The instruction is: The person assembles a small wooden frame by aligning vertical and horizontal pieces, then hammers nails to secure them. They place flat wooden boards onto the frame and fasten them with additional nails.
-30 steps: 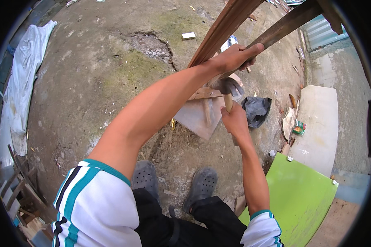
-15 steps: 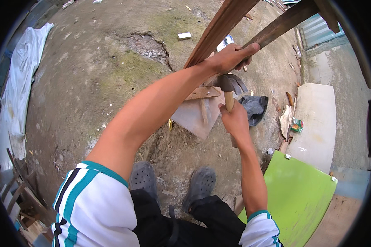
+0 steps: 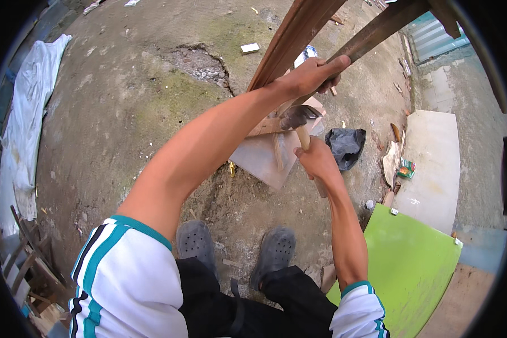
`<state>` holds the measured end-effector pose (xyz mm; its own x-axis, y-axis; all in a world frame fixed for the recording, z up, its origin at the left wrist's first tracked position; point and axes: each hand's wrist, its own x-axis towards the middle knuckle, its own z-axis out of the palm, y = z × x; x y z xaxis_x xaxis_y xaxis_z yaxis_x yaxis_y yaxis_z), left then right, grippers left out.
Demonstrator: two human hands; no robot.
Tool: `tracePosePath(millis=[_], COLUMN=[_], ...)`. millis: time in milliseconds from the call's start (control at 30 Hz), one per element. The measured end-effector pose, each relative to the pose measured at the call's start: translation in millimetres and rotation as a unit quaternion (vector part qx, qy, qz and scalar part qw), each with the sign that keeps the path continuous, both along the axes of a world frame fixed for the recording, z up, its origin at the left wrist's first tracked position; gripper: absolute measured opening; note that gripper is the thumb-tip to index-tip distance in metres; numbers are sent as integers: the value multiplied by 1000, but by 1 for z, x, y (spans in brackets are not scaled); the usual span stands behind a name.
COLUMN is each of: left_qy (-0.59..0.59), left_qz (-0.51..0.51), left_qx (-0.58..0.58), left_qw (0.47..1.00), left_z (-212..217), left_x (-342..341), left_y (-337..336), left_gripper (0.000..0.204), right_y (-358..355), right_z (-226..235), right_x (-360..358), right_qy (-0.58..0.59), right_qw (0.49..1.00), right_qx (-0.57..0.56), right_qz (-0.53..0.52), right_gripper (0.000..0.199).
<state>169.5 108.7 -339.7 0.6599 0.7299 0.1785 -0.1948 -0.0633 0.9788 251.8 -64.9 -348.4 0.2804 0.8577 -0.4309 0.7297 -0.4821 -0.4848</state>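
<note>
Wraps the left hand round a dark, weathered wooden bar, with fingers curled beneath and thumb along the top, just right of a reddish-brown wooden post! Clasps the pale wooden handle of a claw hammer in a closed right hand, showing off a dark, glinting metal head with curved claw to the right. Holds it just below the bar, above a pale board and left of a black plastic bag, impossible to tell whether touching wood.
</note>
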Motion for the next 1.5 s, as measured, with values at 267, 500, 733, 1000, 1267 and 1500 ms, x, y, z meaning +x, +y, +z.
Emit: tracePosePath(millis=[267, 500, 733, 1000, 1267, 1500], left_qy=[-21, 9, -4, -17, -7, -3], left_qz=[-6, -14, 0, -6, -8, -11], left_qx=[-18, -36, -21, -20, -27, -16], left_qw=[1000, 999, 1000, 1000, 1000, 1000], left_z=[7, 8, 3, 6, 4, 10], left_x=[7, 3, 2, 7, 9, 8], left_y=[-5, -4, -5, 2, -3, -6], left_gripper=[80, 80, 81, 81, 84, 83], right_y=[-20, -22, -5, -25, -27, -17], right_z=[-24, -35, -1, -16, -41, -42], right_x=[13, -1, -9, 0, 0, 17], right_qy=[-27, -35, -4, -59, -63, -70], right_qw=[991, 932, 994, 984, 985, 947], right_qx=[134, 360, 112, 166, 163, 311], right_qz=[-7, -22, -2, -14, 11, 41], right_gripper=[25, 23, 28, 25, 25, 20])
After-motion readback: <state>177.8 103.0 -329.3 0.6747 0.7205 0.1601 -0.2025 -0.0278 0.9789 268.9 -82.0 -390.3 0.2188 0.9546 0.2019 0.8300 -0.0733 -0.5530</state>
